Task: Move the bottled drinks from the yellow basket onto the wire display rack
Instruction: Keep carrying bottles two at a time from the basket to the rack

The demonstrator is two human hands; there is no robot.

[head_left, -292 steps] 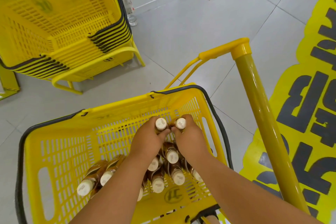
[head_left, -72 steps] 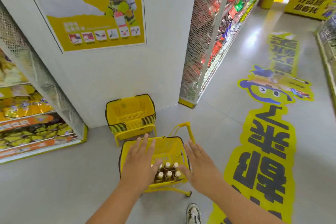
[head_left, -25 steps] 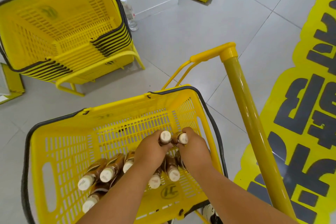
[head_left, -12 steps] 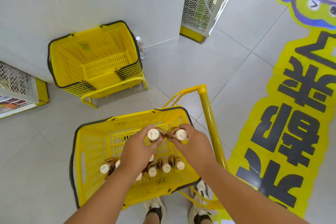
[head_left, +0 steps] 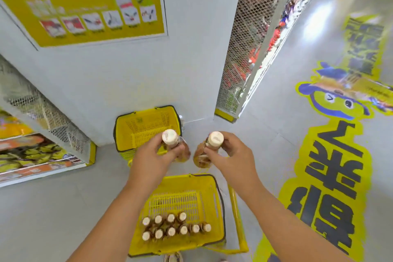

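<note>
Two bottles lifted mid-frame above the yellow basket [head_left: 219,202].
Left hand [head_left: 153,159] grasped a brown bottle [head_left: 173,144], right hand [head_left: 229,157] another bottle [head_left: 209,148]; both roughly upright, caps toward camera.

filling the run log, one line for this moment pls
phase: carry | left hand: holds bottle | right hand: holds another | yellow basket: bottles remain

Grey tiled floor [head_left: 265,155] underfoot, a big yellow floor graphic [head_left: 331,176] sprawling right. White wall [head_left: 127,70] ahead carries a yellow cartoon poster [head_left: 85,6]. Mesh-sided shelving [head_left: 244,49] runs down the glossy aisle.
</note>
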